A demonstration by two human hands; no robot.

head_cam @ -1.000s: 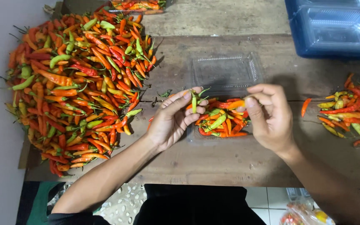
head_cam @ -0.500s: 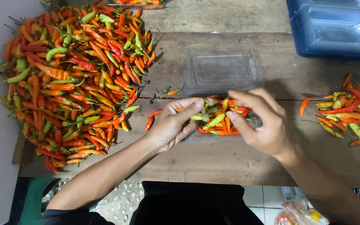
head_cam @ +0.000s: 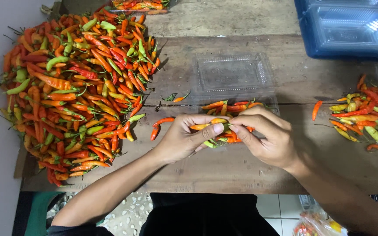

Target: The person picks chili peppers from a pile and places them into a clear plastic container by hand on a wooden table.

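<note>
my left hand (head_cam: 184, 139) and right hand (head_cam: 265, 135) both pinch one small orange chili (head_cam: 206, 126) over the clear plastic tray (head_cam: 235, 74). looks light, slick, a bit bendy, so i'd grip mid-body near the stem.

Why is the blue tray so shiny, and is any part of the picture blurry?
In the head view, light glares off the blue tray as white streaks, and more faintly off the clear plastic lid; the big chili pile looks sharp; the left hand and right hand are slightly soft at the fingertips, casting gentle shadows on the wooden table.
</note>
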